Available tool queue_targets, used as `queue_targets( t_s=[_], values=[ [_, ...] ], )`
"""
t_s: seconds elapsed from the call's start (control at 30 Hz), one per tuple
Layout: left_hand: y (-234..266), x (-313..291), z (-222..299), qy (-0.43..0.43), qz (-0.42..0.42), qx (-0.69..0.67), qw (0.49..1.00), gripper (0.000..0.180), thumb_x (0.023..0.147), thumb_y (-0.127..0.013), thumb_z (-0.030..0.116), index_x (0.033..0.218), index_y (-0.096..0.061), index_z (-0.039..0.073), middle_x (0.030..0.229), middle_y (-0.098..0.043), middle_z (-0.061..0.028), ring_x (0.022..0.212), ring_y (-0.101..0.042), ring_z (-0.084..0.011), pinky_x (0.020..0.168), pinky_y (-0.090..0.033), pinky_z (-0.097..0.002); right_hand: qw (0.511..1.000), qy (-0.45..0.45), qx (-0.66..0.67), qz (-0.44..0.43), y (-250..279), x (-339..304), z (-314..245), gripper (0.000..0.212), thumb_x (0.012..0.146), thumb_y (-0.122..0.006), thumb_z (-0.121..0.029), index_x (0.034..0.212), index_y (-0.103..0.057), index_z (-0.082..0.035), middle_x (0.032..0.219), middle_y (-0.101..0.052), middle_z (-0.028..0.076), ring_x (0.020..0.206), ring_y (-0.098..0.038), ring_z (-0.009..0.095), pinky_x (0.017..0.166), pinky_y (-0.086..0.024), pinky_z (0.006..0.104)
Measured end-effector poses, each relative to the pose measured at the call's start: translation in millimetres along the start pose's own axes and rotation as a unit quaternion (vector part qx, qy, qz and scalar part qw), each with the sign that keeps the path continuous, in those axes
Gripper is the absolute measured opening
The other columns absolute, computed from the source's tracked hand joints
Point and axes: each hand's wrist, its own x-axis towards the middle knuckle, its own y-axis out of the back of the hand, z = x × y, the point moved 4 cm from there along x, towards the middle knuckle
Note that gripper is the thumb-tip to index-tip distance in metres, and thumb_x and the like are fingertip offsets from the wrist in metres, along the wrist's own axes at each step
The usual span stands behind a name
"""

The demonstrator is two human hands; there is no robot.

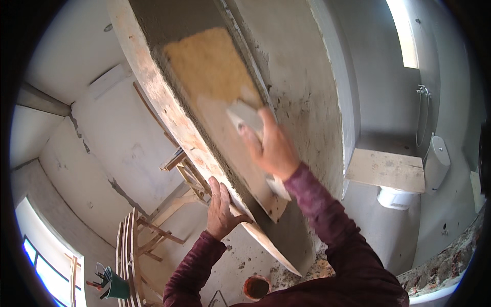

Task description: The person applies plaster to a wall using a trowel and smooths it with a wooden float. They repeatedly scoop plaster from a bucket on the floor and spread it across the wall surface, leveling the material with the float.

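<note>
My right hand point(273, 148) is closed round a plastering trowel point(245, 116), its pale blade against a tan panel point(212, 66) set in grey plaster. The panel looks yellower above the trowel and paler below; motion blurs the hand and blade. A long wooden plank point(174, 107) runs along the left edge of the plaster strip point(169, 18). On its lower part lies my left hand point(220, 215), fingers stretched along the wood and thumb out to the side. I see nothing held in that hand.
Wooden trestles point(135, 245) stand at the lower left beside a green bucket point(118, 286) with tools. A dirty reddish bucket point(255, 287) sits on the spattered floor below me. To the right, a board point(386, 169) lies over a white bucket point(394, 198), beside a toilet point(437, 158).
</note>
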Motion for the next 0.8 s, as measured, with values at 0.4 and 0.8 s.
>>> queue_targets(
  t_s=[0.4,0.8],
  values=[
    [-3,0,0,-0.011,-0.001,-0.006,1.0,0.149,0.034,-0.096,0.04,0.146,-0.012,-0.009,0.148,-0.006,-0.0447,0.14,-0.016,-0.0566,0.114,-0.028,-0.052,0.999,0.035,0.023,0.013,-5,-44,8,0.042,0.092,-0.061,-0.025,0.117,-0.046,0.004,0.086,-0.064,0.03,0.078,-0.065,0.045,0.064,-0.052,0.0481],
    [0,-2,-2,-0.001,-0.003,0.004,1.0,0.144,0.033,-0.095,0.039,0.143,-0.019,-0.013,0.148,-0.011,-0.0449,0.14,-0.016,-0.0554,0.115,-0.027,-0.0519,0.999,-0.028,0.024,-0.014,-7,-122,55,0.036,0.092,-0.06,-0.021,0.115,-0.049,0.004,0.089,-0.065,0.026,0.08,-0.068,0.042,0.067,-0.053,0.0444]
  ],
)
